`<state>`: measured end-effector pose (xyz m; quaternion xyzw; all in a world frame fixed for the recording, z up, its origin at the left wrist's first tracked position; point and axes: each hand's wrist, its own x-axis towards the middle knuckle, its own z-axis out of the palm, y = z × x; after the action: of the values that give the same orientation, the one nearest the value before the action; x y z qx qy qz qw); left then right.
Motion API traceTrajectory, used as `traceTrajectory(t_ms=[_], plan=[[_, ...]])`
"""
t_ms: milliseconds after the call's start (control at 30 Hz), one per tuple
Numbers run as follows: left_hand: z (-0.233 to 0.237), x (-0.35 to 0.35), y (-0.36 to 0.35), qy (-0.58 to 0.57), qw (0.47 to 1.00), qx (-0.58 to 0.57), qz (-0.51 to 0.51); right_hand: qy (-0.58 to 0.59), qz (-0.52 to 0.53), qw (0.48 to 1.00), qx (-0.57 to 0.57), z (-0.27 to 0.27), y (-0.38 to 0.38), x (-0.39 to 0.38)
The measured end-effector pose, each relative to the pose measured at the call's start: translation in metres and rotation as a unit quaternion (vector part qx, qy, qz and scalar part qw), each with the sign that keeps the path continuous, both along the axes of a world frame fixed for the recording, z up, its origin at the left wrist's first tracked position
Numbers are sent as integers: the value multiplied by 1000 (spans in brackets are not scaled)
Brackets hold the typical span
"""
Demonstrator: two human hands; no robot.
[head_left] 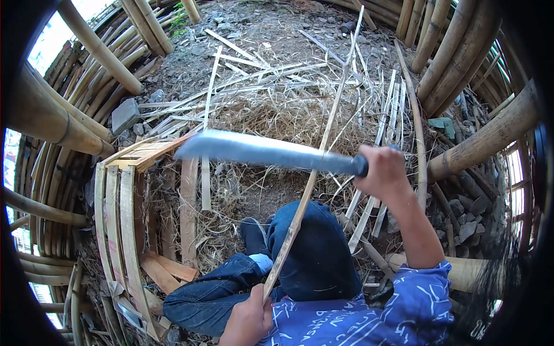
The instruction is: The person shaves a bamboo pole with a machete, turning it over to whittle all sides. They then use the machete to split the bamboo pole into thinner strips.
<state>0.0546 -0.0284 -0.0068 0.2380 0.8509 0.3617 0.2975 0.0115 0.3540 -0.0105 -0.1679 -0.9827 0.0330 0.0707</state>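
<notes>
My right hand (382, 170) is wrapped round the dark handle of a machete (254, 149). The long, broad blade points left and is slightly blurred, crossing over a bamboo strip in this view. Low in the view, my left hand (251, 318) grips the near end of that long, thin bamboo strip (304, 202). The strip slants up past my bent knee and reaches far over the ground. My legs in dark jeans (311, 254) are folded beneath it.
A slatted wooden crate (118, 213) stands at my left. Bamboo strips (254, 98) and curly shavings (265, 124) litter the ground ahead. Thick bamboo poles (101, 49) rise on both sides. A grey block (125, 116) lies beyond the crate, and broken stones (466, 228) lie at right.
</notes>
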Motion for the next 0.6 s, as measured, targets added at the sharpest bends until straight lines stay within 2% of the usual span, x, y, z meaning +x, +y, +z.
traceTrajectory(t_ms=[33, 67, 133, 200, 300, 400, 433, 467, 533, 600], plan=[[1, 0, 0, -1, 1000, -3, 0, -28, -35, 999, 24, 1, 7, -2], [2, -1, 0, -3, 1000, -7, 2, -68, -130, 986, -81, 7, 23, -9], [10, -2, -1, 17, 1000, 1, -1, -6, -198, 978, -63, 7, 59, -11], [12, -4, -2, 52, 998, 28, -8, 52, -189, 980, -17, -2, 85, -7], [-4, -3, -2, 48, 999, -17, -5, 47, -180, 981, -57, -12, 76, 4], [-10, -4, 5, -4, 1000, -21, -8, 57, -99, 980, -162, -14, 29, 14], [-10, -5, 6, -7, 1000, -23, -8, 22, -66, 981, -182, -13, 12, 16], [-10, -5, 7, -9, 1000, -25, -8, 85, -1, 981, -175, -21, -7, 20], [-8, -3, 7, -9, 1000, -29, 1, 53, 10, 976, -209, -10, -39, 24], [-6, -2, 6, -8, 999, -33, 6, -24, 99, 975, -198, -1, -57, 24]])
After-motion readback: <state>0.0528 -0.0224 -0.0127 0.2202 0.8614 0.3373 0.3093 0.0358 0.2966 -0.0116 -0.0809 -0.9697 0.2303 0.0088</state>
